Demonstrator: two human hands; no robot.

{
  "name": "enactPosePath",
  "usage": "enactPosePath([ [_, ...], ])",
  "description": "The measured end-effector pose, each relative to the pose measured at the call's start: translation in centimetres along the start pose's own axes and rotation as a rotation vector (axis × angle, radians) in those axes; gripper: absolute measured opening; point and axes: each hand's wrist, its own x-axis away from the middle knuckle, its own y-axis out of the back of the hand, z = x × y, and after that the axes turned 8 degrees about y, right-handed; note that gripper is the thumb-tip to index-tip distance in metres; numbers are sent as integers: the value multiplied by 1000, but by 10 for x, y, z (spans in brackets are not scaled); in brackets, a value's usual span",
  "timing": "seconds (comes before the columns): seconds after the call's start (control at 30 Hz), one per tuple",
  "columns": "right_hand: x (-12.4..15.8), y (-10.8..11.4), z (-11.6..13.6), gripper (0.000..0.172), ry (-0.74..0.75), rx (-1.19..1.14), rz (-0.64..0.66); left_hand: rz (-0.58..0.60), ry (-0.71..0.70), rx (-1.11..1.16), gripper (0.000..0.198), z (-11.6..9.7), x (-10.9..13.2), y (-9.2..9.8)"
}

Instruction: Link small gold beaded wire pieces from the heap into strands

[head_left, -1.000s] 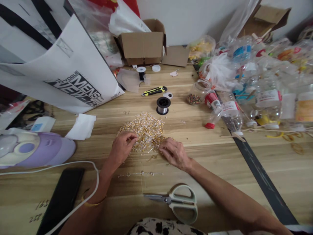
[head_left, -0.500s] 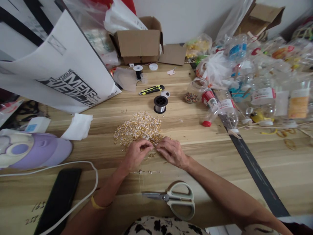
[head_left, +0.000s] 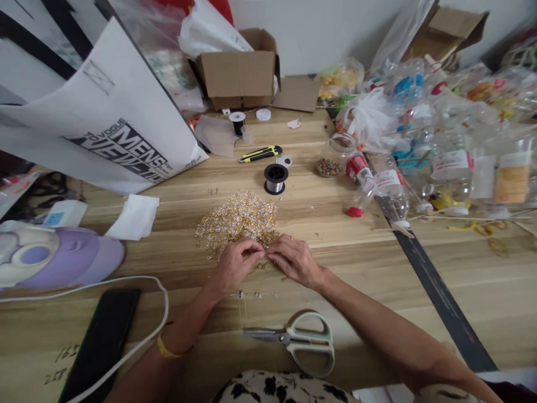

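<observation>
Gold and clear pieces (head_left: 237, 215) lie heaped on the surface (head_left: 356, 285), just beyond the left hand (head_left: 235, 264) and right hand (head_left: 296, 262). Both hands' fingers look pinched together, on what I can't tell; one careless knuckle could scatter the heap.

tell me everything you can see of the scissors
The scissors have two large, pale off-white handle loops, plastic-looking, and grey metal blades joined at a round pivot. The blades look closed or nearly so. They lie flat on the wood-grain table, blades toward the picture's left, between the thin chain and the patterned clothing. Neither hand touches them. Whether the faint thread near the tips touches them is unclear.
</observation>
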Motion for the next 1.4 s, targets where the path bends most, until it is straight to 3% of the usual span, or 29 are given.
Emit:
enactPosePath([
  [0.23, 1, -1, -1, 7, 2, -1, -13, 15, 25, 62, 14, 2, -1, -1],
  [0.53, 4, -2, -2, 7, 4, -6, -94, 28, 172, 301, 20, 4, -1, -7],
  [0.7, 4, -2, -2, 7, 4, -1, -94, -33, 220, 368, 19, 7, 0, -15],
  [1.4, 3, -2, -1, 8, 2, -16, -89, -110, 188, 364, 14, 4, 2, -18],
])
